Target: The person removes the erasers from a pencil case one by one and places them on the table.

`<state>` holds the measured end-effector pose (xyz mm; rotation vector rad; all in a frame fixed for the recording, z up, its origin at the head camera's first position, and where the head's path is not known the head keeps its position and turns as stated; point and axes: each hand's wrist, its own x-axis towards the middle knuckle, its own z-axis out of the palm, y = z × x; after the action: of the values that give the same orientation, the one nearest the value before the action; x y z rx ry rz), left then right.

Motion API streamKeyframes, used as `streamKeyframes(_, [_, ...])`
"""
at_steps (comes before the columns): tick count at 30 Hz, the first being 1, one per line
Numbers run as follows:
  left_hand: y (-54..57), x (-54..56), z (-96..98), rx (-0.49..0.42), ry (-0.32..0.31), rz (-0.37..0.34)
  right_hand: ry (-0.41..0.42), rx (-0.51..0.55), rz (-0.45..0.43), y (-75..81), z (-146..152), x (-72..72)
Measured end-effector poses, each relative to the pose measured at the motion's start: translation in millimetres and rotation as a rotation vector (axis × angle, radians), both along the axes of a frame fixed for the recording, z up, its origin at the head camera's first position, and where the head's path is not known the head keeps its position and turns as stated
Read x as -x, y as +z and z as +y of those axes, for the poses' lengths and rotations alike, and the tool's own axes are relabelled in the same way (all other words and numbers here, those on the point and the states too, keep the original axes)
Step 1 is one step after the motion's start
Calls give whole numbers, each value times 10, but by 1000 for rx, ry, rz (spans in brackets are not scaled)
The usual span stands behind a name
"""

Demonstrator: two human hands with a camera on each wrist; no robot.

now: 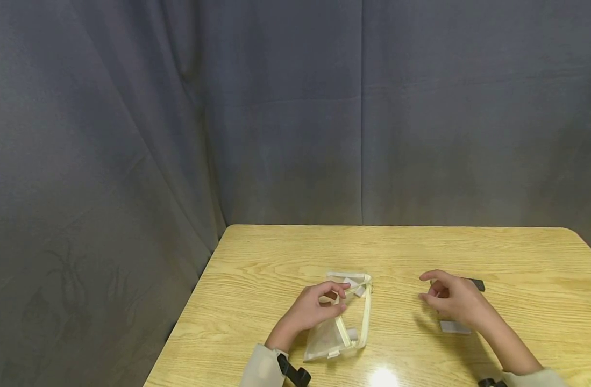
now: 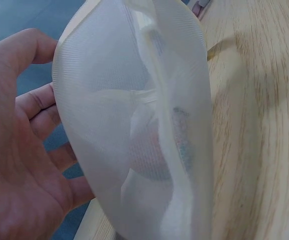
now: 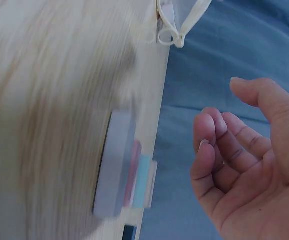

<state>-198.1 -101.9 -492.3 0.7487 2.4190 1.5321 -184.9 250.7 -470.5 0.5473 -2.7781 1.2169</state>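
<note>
A see-through mesh zip pouch (image 1: 324, 339) with pale yellow edging stands tilted on the table, its mouth parted. My left hand (image 1: 311, 307) holds one edge of the pouch between thumb and fingers; in the left wrist view the fingers pass behind the mesh (image 2: 104, 120). Small whitish items (image 1: 352, 334) show inside, along with something faintly patterned seen blurred through the mesh. To the right, my right hand (image 1: 455, 298) hovers above the table with nothing in it, its fingers loosely bent and the thumb apart. Below it lies a light grey block (image 1: 455, 327).
Partly behind the right hand is a black object (image 1: 476, 284). The right wrist view shows pink and light blue pieces (image 3: 143, 181) beside the grey block. A grey-blue curtain (image 1: 285, 134) hangs behind the wooden table (image 1: 532, 269).
</note>
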Motion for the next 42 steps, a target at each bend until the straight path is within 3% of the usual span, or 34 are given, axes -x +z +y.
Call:
streamKeyframes(16, [33,-35,17,-16,1,-17,70,-5,2,-13,-323,49])
streamKeyframes(25, [35,-33,33,-7,6,1,102,5,-78,6,-485,16])
streamKeyframes(42, [14,-28,42,-23,1,-14,176,11,-62,-54,-660,-41])
